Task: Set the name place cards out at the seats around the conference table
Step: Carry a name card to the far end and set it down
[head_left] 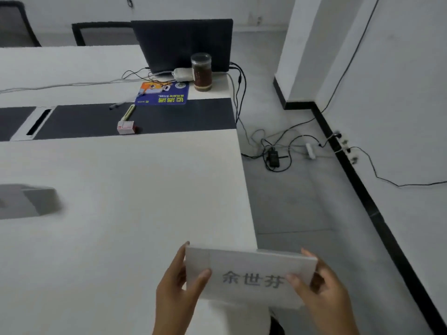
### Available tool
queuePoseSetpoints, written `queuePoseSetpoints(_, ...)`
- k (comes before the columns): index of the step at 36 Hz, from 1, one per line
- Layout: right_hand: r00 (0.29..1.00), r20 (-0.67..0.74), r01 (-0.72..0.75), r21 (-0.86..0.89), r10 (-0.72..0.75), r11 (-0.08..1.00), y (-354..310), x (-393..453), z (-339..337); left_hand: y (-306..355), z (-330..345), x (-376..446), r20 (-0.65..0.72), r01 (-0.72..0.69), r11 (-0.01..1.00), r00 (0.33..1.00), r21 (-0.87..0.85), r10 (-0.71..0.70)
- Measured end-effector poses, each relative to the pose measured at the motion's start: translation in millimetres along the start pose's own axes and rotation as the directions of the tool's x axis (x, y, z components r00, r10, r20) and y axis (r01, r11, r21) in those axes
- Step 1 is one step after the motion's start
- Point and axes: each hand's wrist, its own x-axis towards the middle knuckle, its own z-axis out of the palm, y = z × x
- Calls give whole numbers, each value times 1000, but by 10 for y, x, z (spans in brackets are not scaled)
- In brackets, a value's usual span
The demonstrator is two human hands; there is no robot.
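Both hands are closed on one name card point(251, 276), which is held off the surface at the near right corner of the conference table point(121, 189), partly over the table edge and partly over the floor. Its left end is pinched by the left hand point(177, 291), thumb on the printed face and fingers behind. Its right end is gripped the same way by the right hand point(321, 291). Three dark characters are printed on the card's face, which is turned toward the camera.

Farther left, a blurred grey object point(26, 201) is seen on the white tabletop; its nature cannot be determined. Beyond it, a dark strip runs across the table, on which a small red and white box point(127, 128) and a pen point(118, 105) are found. Farther still, a blue printed pad point(163, 93), a jar of dark contents point(201, 71) and a white adapter point(182, 74) are noted before a dark screen point(183, 44). Cables and a power strip point(310, 151) are observed on the floor at the right.
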Motion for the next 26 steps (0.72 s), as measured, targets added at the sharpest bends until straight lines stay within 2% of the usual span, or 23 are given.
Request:
queuePoseSetpoints(3, 997, -24, -73, 5, 73, 997, 84, 60, -375, 69, 356, -48, 71, -15, 999, 997, 39, 12)
queuePoseSetpoints(7, 996, -51, -78, -15, 77, 997, 172, 356, -781, 184, 916, -23, 117, -9, 998, 993, 63, 1)
queuePoseSetpoints(11, 998, -42, -50, -47, 48, 998, 122, 911, -1211, 368, 1600, 160, 102, 4, 1000, 995, 19, -6)
queuePoseSetpoints(14, 999, 25, -20, -62, 22, 998, 12, 1368, -1497, 544, 2032, 291, 53, 2, 1000, 999, -12, -1)
queuePoseSetpoints(18, 993, 113, 43, -114, -30, 993, -122, 1898, -1675, 679, 2347, 403, -41, 37, 999, 998, 34, -36)
queuePoseSetpoints(23, 960, 277, 74, -147, -30, 986, -249, 2430, -1506, 808, 2455, 558, -198, 142, 990, 970, 5, -138)
queuePoseSetpoints(26, 930, 367, 85, -138, -29, 987, -367, 2746, -1263, 898, 2437, 754, -296, 156, 987, 941, -47, -163)
